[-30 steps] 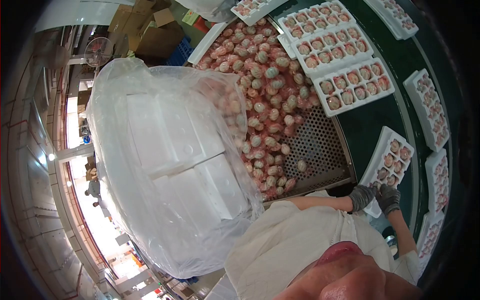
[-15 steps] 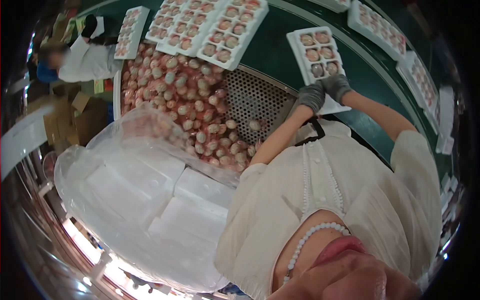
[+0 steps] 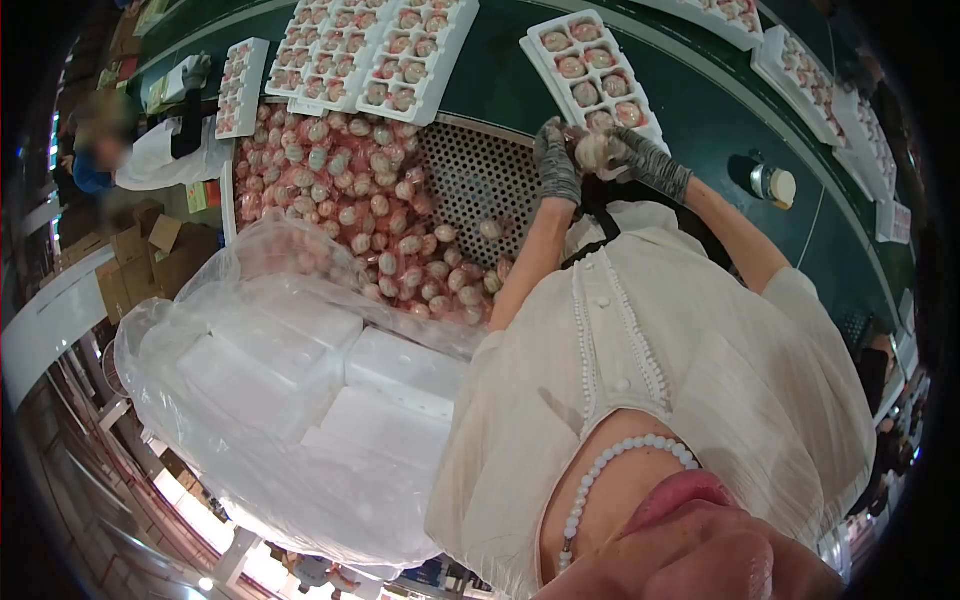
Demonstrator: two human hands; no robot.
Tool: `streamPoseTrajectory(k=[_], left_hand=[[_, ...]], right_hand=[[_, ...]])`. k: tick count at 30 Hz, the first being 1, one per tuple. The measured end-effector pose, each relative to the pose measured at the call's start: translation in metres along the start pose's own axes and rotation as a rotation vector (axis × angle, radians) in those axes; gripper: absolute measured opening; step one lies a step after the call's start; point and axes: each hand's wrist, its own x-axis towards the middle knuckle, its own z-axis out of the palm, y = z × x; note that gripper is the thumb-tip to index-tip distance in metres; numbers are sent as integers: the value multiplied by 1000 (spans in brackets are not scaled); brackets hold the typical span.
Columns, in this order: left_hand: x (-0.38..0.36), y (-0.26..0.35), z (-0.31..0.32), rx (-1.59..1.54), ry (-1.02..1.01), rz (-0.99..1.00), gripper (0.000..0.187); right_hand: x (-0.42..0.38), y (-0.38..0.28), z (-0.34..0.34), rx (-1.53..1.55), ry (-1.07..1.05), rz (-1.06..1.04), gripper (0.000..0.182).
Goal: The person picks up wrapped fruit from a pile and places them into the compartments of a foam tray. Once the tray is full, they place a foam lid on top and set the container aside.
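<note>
Both my hands wear grey gloves and meet at the near end of a white foam tray on the green belt. My left hand and my right hand together grip a round pinkish wrapped ball. The tray's pockets hold several more such balls. A heap of the same wrapped balls lies on the perforated metal table to the left of my hands.
A big clear plastic bag of empty white foam trays stands at my left. More filled trays lie on the green belt, with a small jar at the right. Another person's sleeve is at far left, near cardboard boxes.
The view has swung round. My hands have left the tray's near end and come together on one wrapped ball, lifted just in front of the tray.
</note>
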Motion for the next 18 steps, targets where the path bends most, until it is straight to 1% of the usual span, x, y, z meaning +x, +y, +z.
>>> streamPoseTrajectory(k=[1,3,4,5,7,8,9,11,12,13,15,16,17,18], left_hand=[[1,3,1,9,-3,-1,18],[4,8,7,254,-209,75,22],[-7,16,20,249,-236,3,19],[-10,17,20,260,-247,-7,19],[-15,16,23,1250,-455,507,16],[-20,12,23,1253,-469,500,16],[-27,7,25,1313,-496,575,17],[-35,-8,29,1424,-550,732,20],[-36,-20,30,1474,-542,758,24],[-37,-26,33,1476,-549,753,24],[-32,-35,41,1645,-511,828,27],[-27,-34,47,1713,-557,766,28],[-26,-34,49,1712,-558,767,28],[-24,-31,51,1843,-578,656,27]], right_hand=[[-2,1,7,8,2,-4,47],[-7,5,20,80,106,-138,46],[-4,6,16,81,176,-57,45],[-5,8,10,92,190,-61,45],[-11,13,-4,106,269,9,43],[-16,19,-10,94,286,-62,45],[-22,23,-16,100,298,-63,45],[-37,14,-23,-466,522,-195,46],[-41,9,-28,-547,548,-171,45],[-40,12,-32,-543,553,-166,45],[-31,13,-43,-717,666,-306,41],[-29,9,-44,-628,641,-240,42],[-29,6,-43,-629,642,-240,42],[-29,3,-41,-816,657,-276,43]])
